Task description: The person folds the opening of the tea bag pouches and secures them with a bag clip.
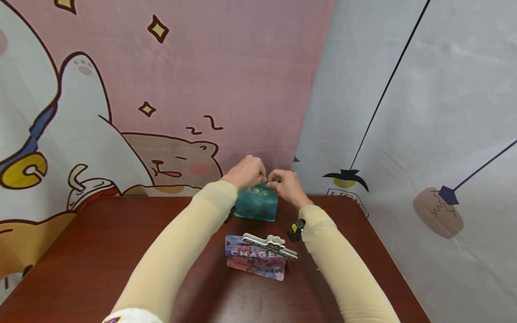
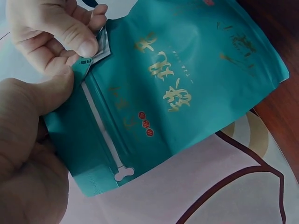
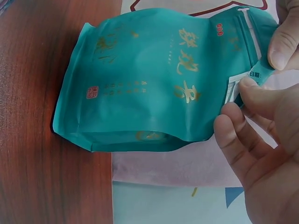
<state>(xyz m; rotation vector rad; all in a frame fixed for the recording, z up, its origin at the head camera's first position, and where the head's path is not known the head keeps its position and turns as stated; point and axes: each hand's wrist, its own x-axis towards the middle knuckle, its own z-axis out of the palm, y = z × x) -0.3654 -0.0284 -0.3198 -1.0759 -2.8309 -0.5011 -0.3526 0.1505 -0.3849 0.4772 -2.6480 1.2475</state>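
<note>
Together, hands (image 1: 247, 172) (image 1: 286, 185) pinch a gold-lettered pouch (image 1: 256, 207) beyond a "CHAGE…" packet (image 1: 252, 264).

gold-lettered teal pouch (image 3: 149, 93), reddish-brown table (image 1: 101, 251), pink and grey cartoon backdrop (image 1: 242, 67)

Arms (image 1: 181, 244) outstretched, left grip (image 1: 247, 172) and right grip (image 1: 286, 184) both pinch.

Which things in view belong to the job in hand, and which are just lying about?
In use:
Teal gold-lettered pouch
Left hand, pinching the pouch's top
Right hand, pinching its top corner

Apparently lying about:
Packet printed "CHAGE…", untouched on the table
Silver clip, across that packet
</note>
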